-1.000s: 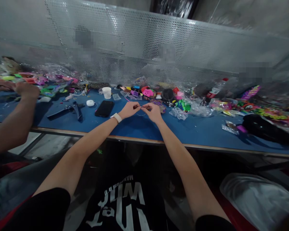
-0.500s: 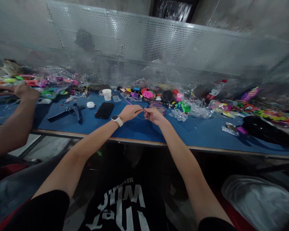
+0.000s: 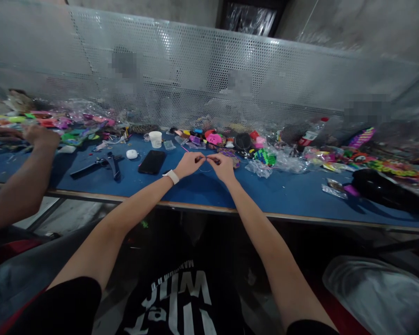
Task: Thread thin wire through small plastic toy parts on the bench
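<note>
Pinching a thin thread over blue felt-like table (image 3: 195,188)

Left of left hand (image 3: 188,164): glossy black phone (image 3: 152,162). Both left hand and right hand (image 3: 224,166) pinched shut on fine thread (image 3: 206,160) between them. Beyond: bright plastic trinkets (image 3: 214,138). No legible writing.

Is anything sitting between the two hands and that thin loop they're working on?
Nothing visible. The left hand and right hand already pinch the thin loop between their fingertips, above the blue table. The black phone lies off to the left, clear of both.
</note>
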The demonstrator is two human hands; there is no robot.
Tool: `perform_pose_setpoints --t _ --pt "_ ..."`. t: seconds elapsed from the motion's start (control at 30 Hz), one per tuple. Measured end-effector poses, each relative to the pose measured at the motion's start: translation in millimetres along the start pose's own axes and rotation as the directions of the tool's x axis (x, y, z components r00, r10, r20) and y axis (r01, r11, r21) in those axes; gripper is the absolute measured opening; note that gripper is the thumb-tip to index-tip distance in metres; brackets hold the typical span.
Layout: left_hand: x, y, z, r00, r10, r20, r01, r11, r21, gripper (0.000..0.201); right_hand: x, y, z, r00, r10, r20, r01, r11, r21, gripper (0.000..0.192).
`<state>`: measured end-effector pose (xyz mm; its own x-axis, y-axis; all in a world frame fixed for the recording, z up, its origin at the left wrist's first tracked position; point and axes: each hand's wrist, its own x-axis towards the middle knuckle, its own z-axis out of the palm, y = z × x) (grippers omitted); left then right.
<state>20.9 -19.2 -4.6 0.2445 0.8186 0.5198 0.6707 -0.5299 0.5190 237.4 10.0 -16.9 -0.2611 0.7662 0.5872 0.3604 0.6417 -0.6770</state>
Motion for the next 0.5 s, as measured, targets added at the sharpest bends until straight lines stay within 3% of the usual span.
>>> perform_pose_setpoints --t 0.27,0.4,0.5 --pt "-1 -3 -1.5 0.998 0.059 0.013 -0.059 0.996 0.061 0.021 1 -7 3 1.000 0.010 0.006 -0.010 0.998 -0.069 0.015" --pt "-1 -3 -5.5 0.994 0.084 0.063 -0.092 0.985 0.145 0.022 2 -5 7 0.996 0.060 0.070 -0.062 0.998 0.024 0.023" --pt "0 -5 -7.8 0.992 0.082 0.095 -0.095 0.985 0.146 0.022 4 1 10 0.974 0.157 0.164 -0.180 0.974 0.134 0.036"
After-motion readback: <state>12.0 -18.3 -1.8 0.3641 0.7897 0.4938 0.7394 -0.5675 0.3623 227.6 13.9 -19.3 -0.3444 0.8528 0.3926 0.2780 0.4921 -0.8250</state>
